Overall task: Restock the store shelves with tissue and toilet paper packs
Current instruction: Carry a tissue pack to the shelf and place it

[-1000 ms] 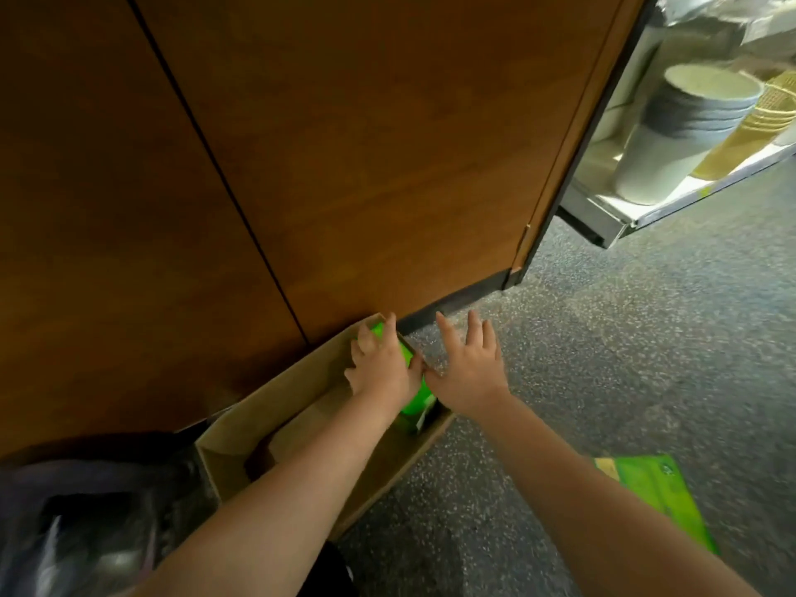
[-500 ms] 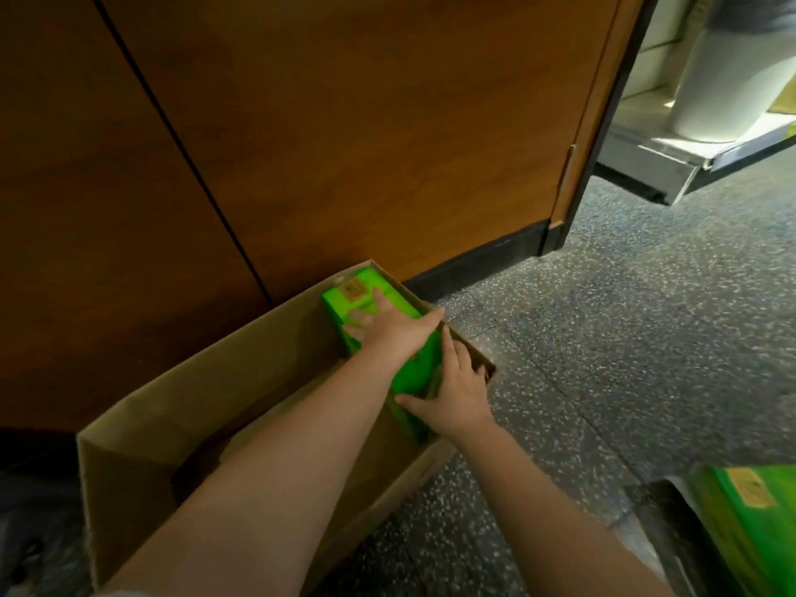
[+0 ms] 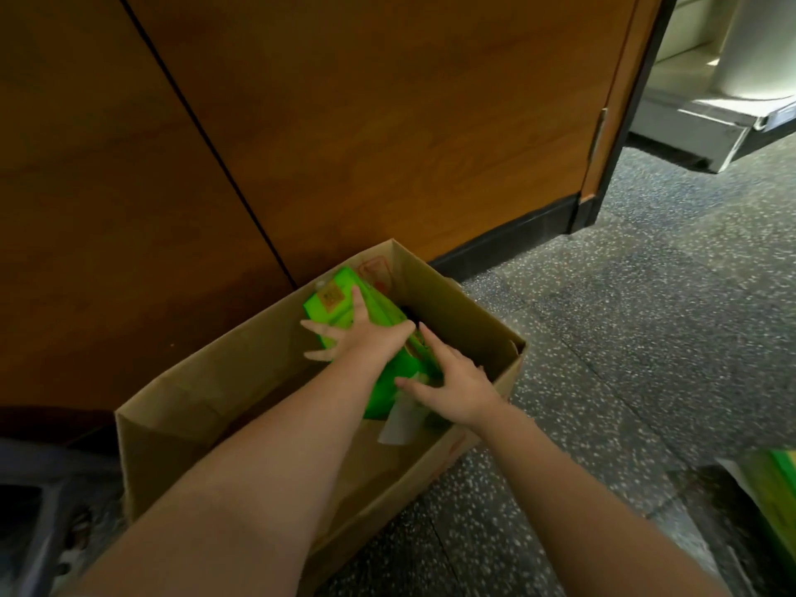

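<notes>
Progress: early; a green tissue pack [image 3: 379, 338] sits in the cardboard box [image 3: 469, 312], none shelved in view.
Left: lift it out, carry it to a shelf [image 3: 706, 118]; another green pack [image 3: 775, 501] waits on the floor by the frame's right edge.
Left hand [image 3: 366, 338]: fingers spread flat over the pack's top.
Right hand [image 3: 456, 387]: fingers curl at the pack's near end, seemingly gripping it, though the contact is partly hidden.
Pack: glossy plastic wrap, soft rectangular block, at the box's far right corner.
Box: matte corrugated card, open top.
Floor [image 3: 646, 338]: speckled dark stone.
Panel [image 3: 344, 122]: smooth brown wood veneer.
</notes>
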